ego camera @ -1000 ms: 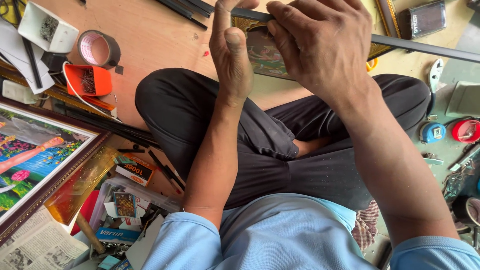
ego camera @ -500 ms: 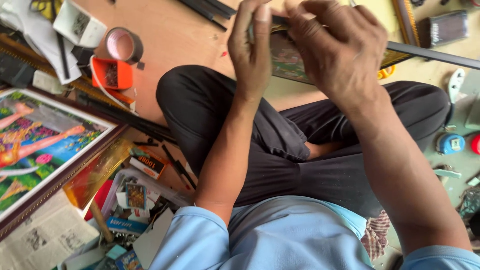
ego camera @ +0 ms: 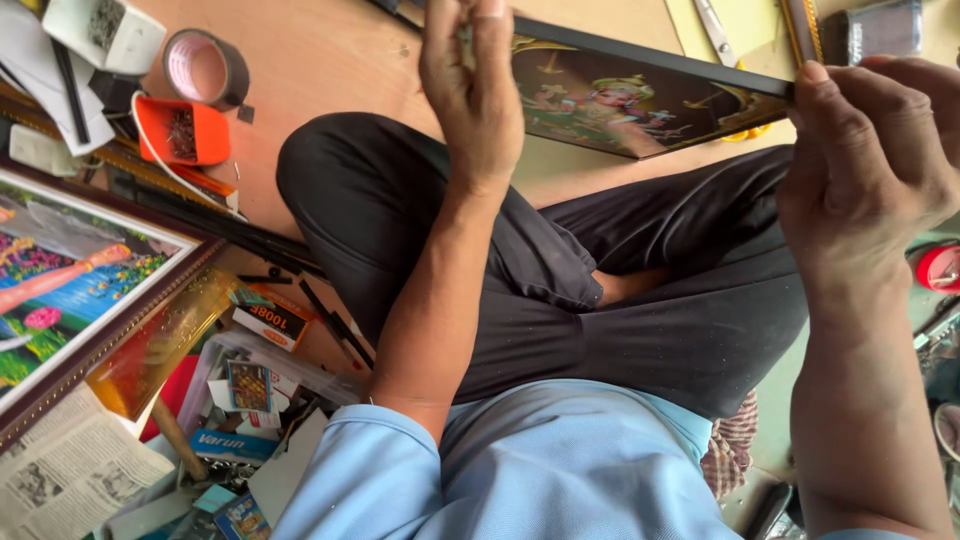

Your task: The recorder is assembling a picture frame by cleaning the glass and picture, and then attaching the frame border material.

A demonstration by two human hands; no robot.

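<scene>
Both hands grip the framed picture (ego camera: 630, 100) — left hand (ego camera: 475, 95), right hand (ego camera: 875, 170) — its long axis running left-to-right, tilted down rightward.

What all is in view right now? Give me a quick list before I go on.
dark picture: 1, black frame with a brown-gold image, held above the lap between both hands
large framed picture: 1, brown frame with a green, blue and pink image, far left
tape roll: 1, grey-brown, upper left on the floor
orange tray: 1, holding small dark bits, below the tape roll
white box: 1, top left corner
newspaper: 1, black and white, bottom left
small boxes: several, mixed colours, lower left pile
red round lid: 1, right edge
left hand: 1, grip on the picture's left part
right hand: 1, grip on its right end
</scene>
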